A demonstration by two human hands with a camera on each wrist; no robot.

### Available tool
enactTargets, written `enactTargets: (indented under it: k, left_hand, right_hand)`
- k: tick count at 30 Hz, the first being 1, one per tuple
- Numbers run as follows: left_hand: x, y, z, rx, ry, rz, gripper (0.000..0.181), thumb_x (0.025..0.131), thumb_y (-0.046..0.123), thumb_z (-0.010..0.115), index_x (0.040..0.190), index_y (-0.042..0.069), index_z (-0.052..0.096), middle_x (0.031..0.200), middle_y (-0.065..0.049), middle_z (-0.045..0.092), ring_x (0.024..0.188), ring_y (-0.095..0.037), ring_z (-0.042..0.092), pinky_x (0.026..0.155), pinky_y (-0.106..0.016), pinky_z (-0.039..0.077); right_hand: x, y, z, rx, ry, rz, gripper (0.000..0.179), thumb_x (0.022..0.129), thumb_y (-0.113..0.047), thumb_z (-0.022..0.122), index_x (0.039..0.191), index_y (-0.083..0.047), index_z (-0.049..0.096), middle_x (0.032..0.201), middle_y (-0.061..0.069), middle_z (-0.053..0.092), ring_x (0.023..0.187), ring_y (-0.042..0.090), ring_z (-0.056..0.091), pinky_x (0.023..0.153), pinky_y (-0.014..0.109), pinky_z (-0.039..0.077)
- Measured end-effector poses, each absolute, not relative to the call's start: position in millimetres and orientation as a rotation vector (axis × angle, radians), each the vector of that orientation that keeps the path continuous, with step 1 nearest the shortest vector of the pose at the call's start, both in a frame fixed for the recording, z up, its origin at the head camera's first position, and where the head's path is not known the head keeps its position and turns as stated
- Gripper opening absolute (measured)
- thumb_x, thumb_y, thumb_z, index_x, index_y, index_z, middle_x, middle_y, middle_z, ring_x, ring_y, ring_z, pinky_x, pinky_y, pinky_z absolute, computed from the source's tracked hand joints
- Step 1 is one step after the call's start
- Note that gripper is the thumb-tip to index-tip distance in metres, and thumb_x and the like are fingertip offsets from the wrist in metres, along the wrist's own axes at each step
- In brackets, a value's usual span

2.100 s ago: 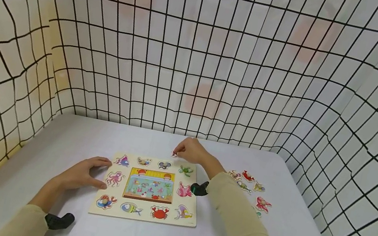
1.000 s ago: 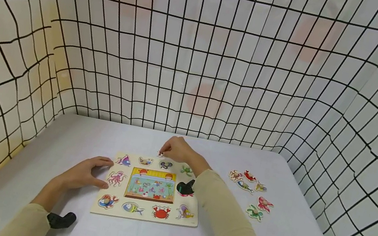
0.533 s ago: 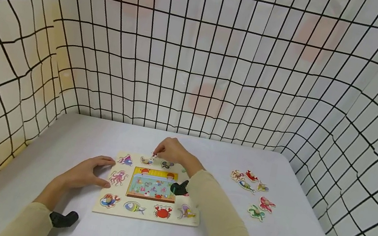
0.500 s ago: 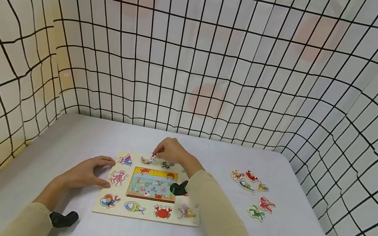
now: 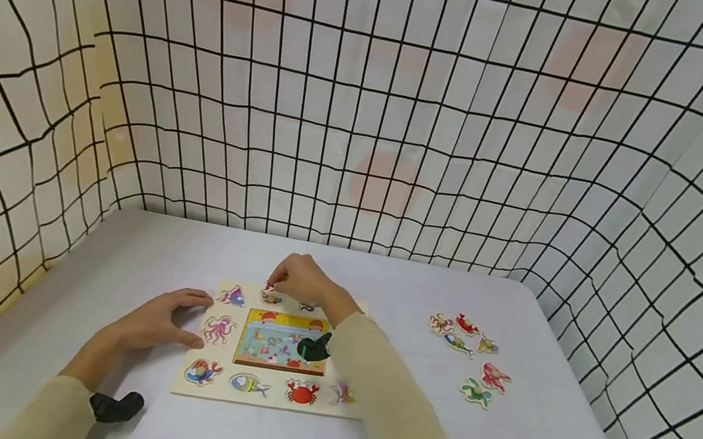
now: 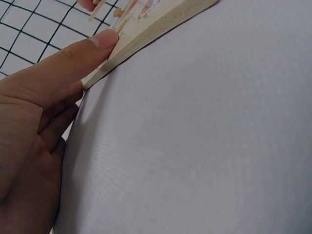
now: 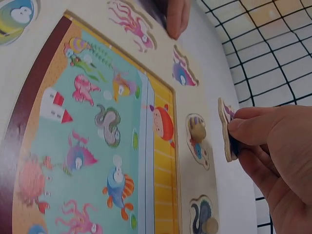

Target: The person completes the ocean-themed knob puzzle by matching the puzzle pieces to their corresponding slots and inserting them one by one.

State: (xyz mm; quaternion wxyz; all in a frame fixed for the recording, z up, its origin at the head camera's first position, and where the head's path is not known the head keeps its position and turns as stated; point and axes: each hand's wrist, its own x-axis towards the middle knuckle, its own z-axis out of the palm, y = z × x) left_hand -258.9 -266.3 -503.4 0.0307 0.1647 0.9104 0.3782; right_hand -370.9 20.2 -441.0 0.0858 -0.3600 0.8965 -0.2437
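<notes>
My right hand (image 5: 302,277) pinches a wooden puzzle piece (image 7: 225,129) with purple on its face. In the right wrist view the piece stands on edge, its face turned towards my palm and partly covered by my fingers. It hovers by the far left part of the wooden peg puzzle board (image 5: 225,352), close to the purple fish slot (image 7: 184,68). A striped shell piece with a knob (image 7: 197,130) and a dark eel piece (image 7: 202,217) sit in the board's far row. My left hand (image 5: 154,318) touches the board's left edge, thumb and fingers spread apart.
Several loose knobbed pieces lie right of the board, among them a red crab (image 5: 466,324), a pink fish (image 5: 494,377) and a green turtle (image 5: 475,392). A hermit crab piece (image 5: 202,372) sits in the board's near left corner. Black grid netting (image 5: 366,136) surrounds the white table.
My right hand has carried the pinched piece leftward along the board's far edge, from near the right side to the far left part. My left hand has stayed at the left edge.
</notes>
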Motion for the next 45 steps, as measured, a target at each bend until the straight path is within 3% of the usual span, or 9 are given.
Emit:
enactTargets:
  k: [10,21,32,45]
  left_hand:
    - [-259.8,-265.1,-498.5,0.504,2.784,1.184,0.080,0.076,0.035,0.093,0.140,0.000,0.060,0.151,-0.027,0.047,0.143,-0.052,0.033,0.115,-0.070,0.023]
    - [-255.8,-264.1,-501.6,0.479,2.788,1.190,0.081,0.075,0.035,0.094,0.140,0.000,0.060,0.150,-0.026,0.047,0.143,-0.051,0.034,0.114,-0.070,0.027]
    - [-255.5,-261.6,-500.5,0.464,2.793,1.189,0.081,0.076,0.034,0.094,0.141,0.000,0.060,0.151,-0.026,0.046,0.143,-0.051,0.033,0.114,-0.070,0.026]
    - [-256.9,-264.3,-501.5,0.505,2.797,1.193,0.079,0.076,0.035,0.093,0.140,0.000,0.060,0.150,-0.026,0.047,0.143,-0.051,0.034,0.115,-0.069,0.026]
  right_hand:
    - [-365.8,-7.1,-440.7,-1.091,2.668,-0.719,0.017,0.101,-0.011,0.068,0.112,-0.008,0.081,0.097,-0.004,0.074,0.073,0.008,0.061,0.067,0.019,0.051]
    - [-360.9,-34.4,-450.2,-1.121,2.666,-0.644,0.016,0.099,-0.012,0.071,0.111,-0.010,0.081,0.099,-0.006,0.075,0.085,0.004,0.061,0.077,0.016,0.049]
    - [-356.7,-52.6,-463.7,-1.098,2.720,-0.598,0.014,0.098,-0.012,0.071,0.107,-0.012,0.083,0.093,-0.008,0.073,0.082,0.005,0.060,0.072,0.015,0.048]
    - [-351.2,-58.2,-470.0,-0.999,2.766,-0.584,0.014,0.099,-0.017,0.072,0.108,-0.018,0.082,0.097,-0.011,0.072,0.092,0.006,0.060,0.082,0.018,0.047]
